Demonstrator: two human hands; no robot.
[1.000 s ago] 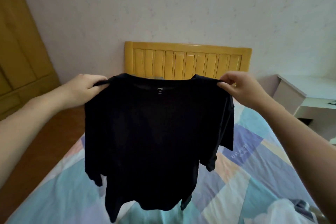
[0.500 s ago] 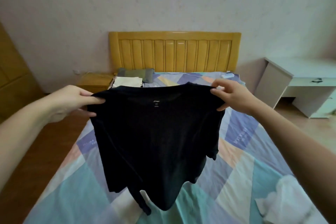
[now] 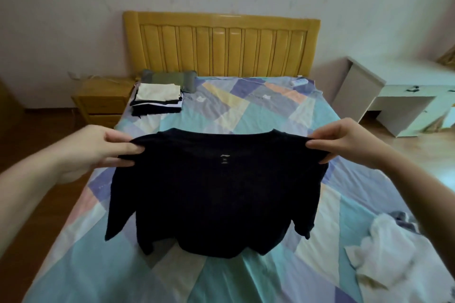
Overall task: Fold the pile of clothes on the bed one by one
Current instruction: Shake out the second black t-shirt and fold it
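Black shirt held by both shoulders above the bed

The left hand (image 3: 98, 152) and right hand (image 3: 344, 145) each pinch a shoulder of the black shirt (image 3: 216, 194). It hangs straight down from both grips, collar line level, hem just at the bed (image 3: 270, 115); both hands are equally placed to lay it flat.

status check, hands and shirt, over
Left hand and right hand pinch black t-shirt by shoulders. Hem at the bed. Nothing in the way.
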